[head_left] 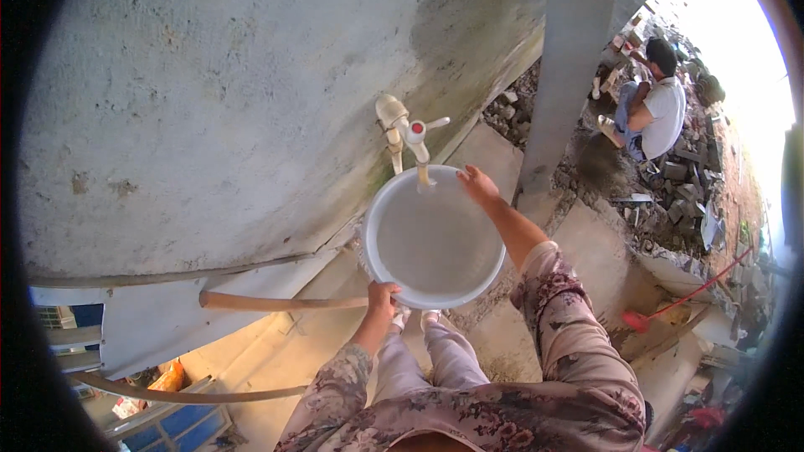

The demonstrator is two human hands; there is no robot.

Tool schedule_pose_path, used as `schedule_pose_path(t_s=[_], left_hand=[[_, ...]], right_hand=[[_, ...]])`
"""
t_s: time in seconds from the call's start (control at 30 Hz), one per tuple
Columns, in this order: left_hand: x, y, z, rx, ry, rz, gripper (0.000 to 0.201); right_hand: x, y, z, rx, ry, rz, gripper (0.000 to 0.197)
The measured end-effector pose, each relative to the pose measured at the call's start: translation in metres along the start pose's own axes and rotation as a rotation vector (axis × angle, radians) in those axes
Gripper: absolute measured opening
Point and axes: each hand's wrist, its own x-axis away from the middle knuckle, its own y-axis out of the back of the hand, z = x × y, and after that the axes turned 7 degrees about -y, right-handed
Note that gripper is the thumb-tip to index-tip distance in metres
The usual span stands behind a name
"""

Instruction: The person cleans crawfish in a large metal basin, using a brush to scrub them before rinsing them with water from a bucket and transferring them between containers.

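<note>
A round white basin is below a cream-coloured tap with a red-centred handle. Cloudy-looking water fills much of it, and a small splash shows under the spout. My left hand is closed around the basin's near left rim. At the far right rim, my right hand lies with its fingers stretched out toward the tap, apparently touching the edge. The underside of the basin and whatever bears it are hidden.
A rough grey wall holds the tap. A wooden pole reaches toward my left wrist. Beyond a grey post, another person crouches among rubble. A red-headed, long-handled tool lies at right.
</note>
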Motion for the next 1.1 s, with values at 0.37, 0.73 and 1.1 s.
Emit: schedule_pose_path(t_s=[0.37, 0.73, 1.1], left_hand=[[-0.014, 0.035, -0.006, -0.077, 0.045, -0.064, 0.025], [0.027, 0.021, -0.01, 0.093, 0.015, -0.066, 0.023], [0.029, 0.016, -0.025, 0.005, -0.019, -0.064, 0.033]], right_hand=[[0.01, -0.003, 0.023, -0.119, -0.165, 0.276, 0.046], [0.006, -0.001, 0.036, -0.05, 0.047, 0.251, 0.038], [0.058, 0.084, 0.183, -1.165, 0.279, 0.111, 0.046]])
